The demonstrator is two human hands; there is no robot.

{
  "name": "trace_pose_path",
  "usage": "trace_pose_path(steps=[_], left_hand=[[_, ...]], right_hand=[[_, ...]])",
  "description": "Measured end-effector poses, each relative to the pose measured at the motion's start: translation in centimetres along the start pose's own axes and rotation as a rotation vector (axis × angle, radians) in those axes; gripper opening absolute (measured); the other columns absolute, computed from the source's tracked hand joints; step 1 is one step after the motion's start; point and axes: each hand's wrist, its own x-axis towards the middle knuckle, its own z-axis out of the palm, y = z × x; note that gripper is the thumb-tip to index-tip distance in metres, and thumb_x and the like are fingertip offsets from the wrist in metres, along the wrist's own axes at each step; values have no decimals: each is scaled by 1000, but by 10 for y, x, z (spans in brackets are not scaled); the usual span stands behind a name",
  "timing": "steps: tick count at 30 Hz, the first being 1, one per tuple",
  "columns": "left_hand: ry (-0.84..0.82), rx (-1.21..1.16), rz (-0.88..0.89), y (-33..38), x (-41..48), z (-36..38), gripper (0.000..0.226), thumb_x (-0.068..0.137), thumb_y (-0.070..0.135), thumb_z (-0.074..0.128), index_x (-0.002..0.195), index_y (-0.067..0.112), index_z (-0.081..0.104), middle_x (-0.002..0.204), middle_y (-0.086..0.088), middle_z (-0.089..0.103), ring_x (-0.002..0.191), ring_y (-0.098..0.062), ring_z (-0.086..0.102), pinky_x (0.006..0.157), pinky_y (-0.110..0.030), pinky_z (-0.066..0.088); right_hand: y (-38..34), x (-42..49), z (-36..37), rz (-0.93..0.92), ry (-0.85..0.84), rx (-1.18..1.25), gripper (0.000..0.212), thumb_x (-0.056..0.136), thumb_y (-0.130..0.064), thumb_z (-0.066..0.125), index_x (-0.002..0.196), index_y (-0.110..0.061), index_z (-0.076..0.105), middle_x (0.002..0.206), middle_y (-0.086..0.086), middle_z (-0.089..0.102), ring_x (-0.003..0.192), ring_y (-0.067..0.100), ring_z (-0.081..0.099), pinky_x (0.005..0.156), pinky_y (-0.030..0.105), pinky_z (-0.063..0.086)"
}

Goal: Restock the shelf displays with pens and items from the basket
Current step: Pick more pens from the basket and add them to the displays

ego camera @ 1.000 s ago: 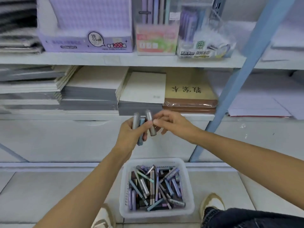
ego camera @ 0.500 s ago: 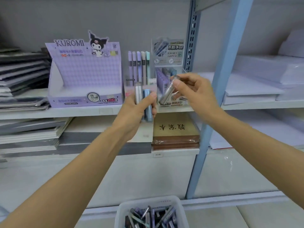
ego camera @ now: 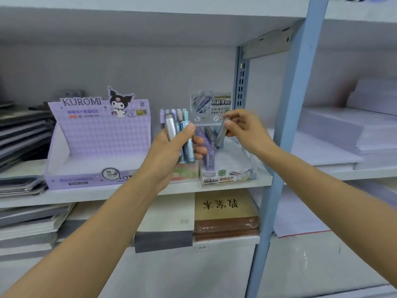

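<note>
Silver-grey and blue barrels are held upright side by side in the left hand (ego camera: 169, 153): a silver pen (ego camera: 170, 129) and a blue pen (ego camera: 188, 147). The grip of this hand is closed round both, with the thumb laid across the front. A third, grey pen (ego camera: 221, 134) is pinched near its upper end by the grip of the right hand (ego camera: 243, 127). It is tilted, with its lower end pointed down into the clear display case (ego camera: 236, 175) on the middle shelf (ego camera: 90, 195). Whether its tip touches anything in the case cannot be told. Purple pens (ego camera: 207, 145) are stood upright in the left part of that case, just behind the left hand's fingers. A row of pastel pens (ego camera: 179, 112) is seen behind the left hand, between the clear case and a lilac cardboard display box (ego camera: 96, 136) marked KUROMI, which is set further left on the same shelf. Dark notebooks (ego camera: 25, 134) are stacked at the far left. On the shelf below, a brown-covered pad (ego camera: 225, 209) is laid beside grey-edged books (ego camera: 165, 239). A blue steel upright (ego camera: 287, 130) is located just right of the right hand, and white paper reams (ego camera: 335, 134) are stacked beyond it.
</note>
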Motion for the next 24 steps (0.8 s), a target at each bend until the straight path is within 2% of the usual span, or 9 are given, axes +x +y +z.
trace_pose_path(steps=[4, 9, 12, 18, 21, 24], left_hand=[[3, 118, 5, 0, 4, -2, 22, 95, 30, 60, 95, 8, 63, 73, -3, 70, 65, -18, 68, 63, -30, 60], [13, 120, -28, 1, 6, -5, 21, 91, 33, 64, 91, 12, 63, 71, -1, 68, 60, -15, 64, 59, -28, 57], [3, 120, -49, 1, 6, -6, 20, 88, 34, 66, 90, 14, 63, 70, 1, 68, 58, -13, 62, 55, -25, 54], [1, 92, -74, 0, 7, -7, 21, 84, 32, 71, 91, 14, 65, 68, 2, 67, 54, -11, 61, 53, -23, 52], [-11, 67, -80, 1, 6, -6, 32, 75, 34, 75, 98, 14, 65, 68, 2, 67, 55, -11, 61, 53, -23, 53], [-19, 73, -85, 3, 5, -6, 42, 67, 36, 77, 101, 15, 64, 68, 3, 67, 56, -10, 62, 53, -23, 53]], right_hand=[[12, -3, 5, 0, -67, -58, 18, 96, -5, 55, 113, -8, 60, 101, 14, 62, 88, 26, 67, 80, 30, 57], [10, -2, 3, -32, -128, -97, 20, 95, -5, 57, 114, -7, 62, 99, 10, 64, 85, 23, 69, 83, 36, 58], [7, -1, 7, -71, -154, -141, 21, 94, -6, 58, 114, -6, 63, 101, 12, 65, 90, 27, 68, 83, 36, 58], [4, 3, 5, -99, -200, -223, 21, 95, -9, 57, 114, -12, 65, 100, 4, 68, 90, 21, 68, 86, 40, 57], [6, -1, 7, -120, -179, -254, 23, 95, -9, 58, 117, -11, 64, 105, 5, 69, 94, 21, 67, 88, 41, 56], [9, -6, 11, -157, -148, -290, 25, 93, -11, 61, 118, -11, 65, 105, 3, 69, 93, 16, 66, 90, 35, 54]])
